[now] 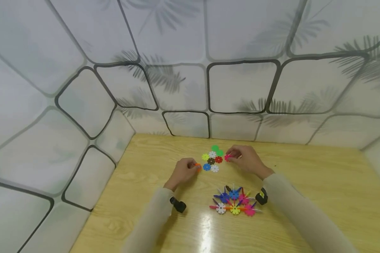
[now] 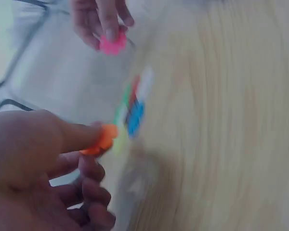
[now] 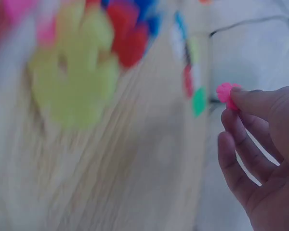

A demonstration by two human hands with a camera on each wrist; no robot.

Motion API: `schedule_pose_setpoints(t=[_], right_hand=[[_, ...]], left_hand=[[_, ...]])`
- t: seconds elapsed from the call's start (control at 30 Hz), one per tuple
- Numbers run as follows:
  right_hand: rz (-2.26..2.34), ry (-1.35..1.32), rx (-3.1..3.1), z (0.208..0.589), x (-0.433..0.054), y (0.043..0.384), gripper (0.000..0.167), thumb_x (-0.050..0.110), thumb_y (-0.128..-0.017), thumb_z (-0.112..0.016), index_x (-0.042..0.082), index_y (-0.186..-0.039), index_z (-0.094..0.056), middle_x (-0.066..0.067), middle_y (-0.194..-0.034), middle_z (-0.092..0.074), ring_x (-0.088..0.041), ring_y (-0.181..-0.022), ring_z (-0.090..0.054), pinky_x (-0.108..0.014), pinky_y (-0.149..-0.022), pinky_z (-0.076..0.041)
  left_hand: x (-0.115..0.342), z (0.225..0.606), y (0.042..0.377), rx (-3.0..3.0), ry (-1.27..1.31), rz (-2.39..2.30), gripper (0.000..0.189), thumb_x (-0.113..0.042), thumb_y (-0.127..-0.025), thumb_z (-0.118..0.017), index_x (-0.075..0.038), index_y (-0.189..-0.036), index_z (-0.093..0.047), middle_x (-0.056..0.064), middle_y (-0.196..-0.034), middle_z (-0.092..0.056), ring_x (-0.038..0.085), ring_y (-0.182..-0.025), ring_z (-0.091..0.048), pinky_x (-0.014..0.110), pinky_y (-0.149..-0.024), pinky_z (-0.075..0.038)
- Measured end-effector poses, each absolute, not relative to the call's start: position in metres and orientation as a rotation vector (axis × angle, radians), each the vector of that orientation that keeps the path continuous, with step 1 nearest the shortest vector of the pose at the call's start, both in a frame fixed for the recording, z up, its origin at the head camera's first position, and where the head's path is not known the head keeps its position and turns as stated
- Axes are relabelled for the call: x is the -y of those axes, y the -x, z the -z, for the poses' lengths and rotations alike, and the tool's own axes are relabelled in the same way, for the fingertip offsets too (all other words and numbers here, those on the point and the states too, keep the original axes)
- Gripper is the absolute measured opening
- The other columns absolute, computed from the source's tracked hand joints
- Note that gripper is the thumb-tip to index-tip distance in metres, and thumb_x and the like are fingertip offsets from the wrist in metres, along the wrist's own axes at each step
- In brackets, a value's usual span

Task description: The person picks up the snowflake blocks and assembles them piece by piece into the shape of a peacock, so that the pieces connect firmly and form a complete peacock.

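Using the brown, notched, flower-shaped plastic disc (image 1: 211, 161) on the light wood-grain desk (image 1: 320, 196) as reference. Hands apart, one either side of it, each clamped on one part. Left hand (image 1: 184, 170), left of brown, pinches an orange notched plastic disc (image 2: 102, 139) between thumb and fingers. Right hand (image 1: 246, 158), right of brown, pinches a bright pink notched plastic disc (image 3: 226, 93) between thumb and index finger. Flat loose discs sit close around brown: yellow (image 1: 205, 157) to its far left, one white (image 1: 212, 154) just beyond, red (image 1: 219, 159) to its right, blue (image 1: 207, 167) to its near left, second white (image 1: 214, 168) to its near right. Two green discs (image 1: 220, 153) are farther back, beyond brown on its right. Spiky build of interlocked multicolour discs (image 1: 235, 209) is well apart from brown, nearer the person and to the right; its front row shows white, yellow and pink faces. Pale panel-patterned wall (image 1: 187, 123) behind brown. Both wrist views blurry on the desk parts.
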State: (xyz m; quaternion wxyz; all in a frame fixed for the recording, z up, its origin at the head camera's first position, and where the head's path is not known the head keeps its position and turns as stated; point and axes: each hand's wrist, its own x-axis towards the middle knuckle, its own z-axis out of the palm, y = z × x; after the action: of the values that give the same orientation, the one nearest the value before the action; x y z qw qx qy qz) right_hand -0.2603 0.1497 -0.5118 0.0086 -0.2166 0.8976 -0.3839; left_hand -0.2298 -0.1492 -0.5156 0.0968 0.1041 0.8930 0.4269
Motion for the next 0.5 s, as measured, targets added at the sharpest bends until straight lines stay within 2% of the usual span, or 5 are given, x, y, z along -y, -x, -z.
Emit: schedule_pose_setpoints(t=[0.07,0.2,0.37,0.5], right_hand=[[1.285,0.701,-2.773,0.503,-0.145,0.249,0.017,0.011,-0.1,-0.08,0.01,-0.117,-0.08,-0.006,-0.102,-0.083,-0.016,-0.089,-0.076,-0.037,-0.08,-0.065],[1.428,0.766,-2.694,0.49,-0.134,0.23,0.016,0.009,-0.099,-0.081,0.011,-0.115,-0.081,-0.003,-0.105,-0.084,-0.015,-0.09,-0.079,-0.026,-0.08,-0.065],[1.487,0.916,-2.664,0.484,-0.122,0.214,0.014,0.006,-0.098,-0.082,0.014,-0.109,-0.082,0.0,-0.102,-0.084,-0.019,-0.089,-0.081,-0.024,-0.081,-0.066],[1.48,0.972,-2.695,0.481,-0.117,0.206,0.014,0.004,-0.097,-0.081,0.012,-0.108,-0.082,-0.001,-0.101,-0.084,-0.019,-0.087,-0.081,-0.026,-0.08,-0.067]], left_hand=[[0.147,0.514,0.218,-2.549,-0.261,-1.473,0.019,-0.014,-0.108,-0.068,0.0,-0.101,-0.078,0.011,-0.087,-0.072,0.01,-0.073,-0.053,0.023,-0.067,-0.044],[0.135,0.503,0.198,-2.304,-0.182,-1.769,0.022,-0.009,-0.11,-0.063,0.008,-0.108,-0.076,0.016,-0.094,-0.074,0.011,-0.08,-0.058,0.022,-0.07,-0.049],[0.122,0.497,0.185,-2.172,-0.147,-1.9,0.024,-0.009,-0.111,-0.061,0.012,-0.108,-0.073,0.004,-0.086,-0.071,0.009,-0.076,-0.055,0.02,-0.067,-0.047],[0.116,0.499,0.18,-2.121,-0.07,-1.968,0.024,-0.01,-0.112,-0.062,0.01,-0.108,-0.073,-0.002,-0.085,-0.069,0.008,-0.076,-0.055,0.019,-0.068,-0.046]])
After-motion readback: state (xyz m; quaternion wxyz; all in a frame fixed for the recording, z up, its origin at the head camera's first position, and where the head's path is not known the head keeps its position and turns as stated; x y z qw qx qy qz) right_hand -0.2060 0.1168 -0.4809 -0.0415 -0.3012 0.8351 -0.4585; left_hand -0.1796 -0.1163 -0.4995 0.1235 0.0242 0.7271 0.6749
